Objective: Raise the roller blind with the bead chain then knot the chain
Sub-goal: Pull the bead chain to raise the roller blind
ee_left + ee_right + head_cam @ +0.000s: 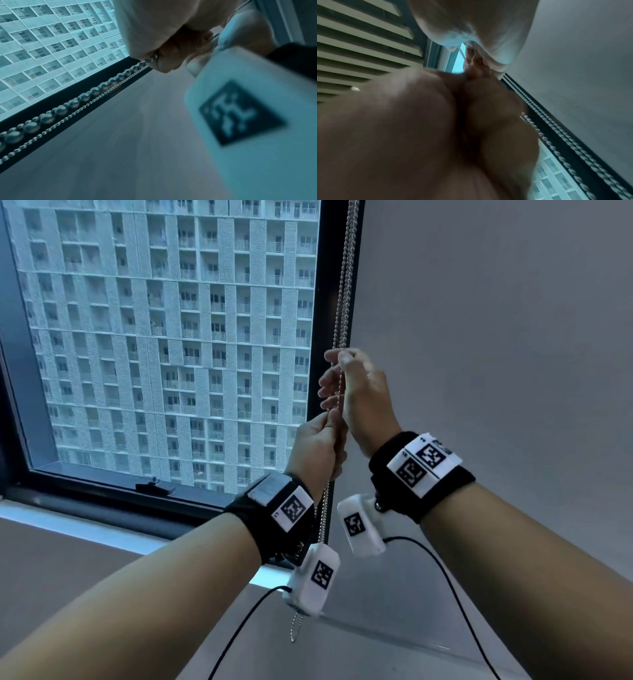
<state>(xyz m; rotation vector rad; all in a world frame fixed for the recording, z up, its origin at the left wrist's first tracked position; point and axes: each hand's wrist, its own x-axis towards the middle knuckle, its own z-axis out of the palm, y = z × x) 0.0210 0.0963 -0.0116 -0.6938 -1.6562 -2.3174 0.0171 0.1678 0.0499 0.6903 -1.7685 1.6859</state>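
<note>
The metal bead chain (pixel 344 302) hangs in several strands along the window's right frame. My right hand (pixel 363 392) is the upper one and holds the strands with its fingers curled round them. Just below it, my left hand (pixel 318 446) pinches the chain between thumb and forefinger. The rest of the chain drops past my left wrist to a loose end (pixel 294 628). In the left wrist view the beads (pixel 85 96) run out from under my left hand (pixel 154 27). The right wrist view is mostly my palm (pixel 419 135), with the chain (pixel 556 148) beside it. No roller blind shows over the glass.
The black window frame (pixel 329 405) stands right behind the chain, with a plain grey wall (pixel 479 337) to its right. A latch (pixel 154 487) sits on the lower frame above the sill (pixel 85 529). Black cables (pixel 445 577) trail from the wrist cameras. Slatted ceiling (pixel 359 47) overhead.
</note>
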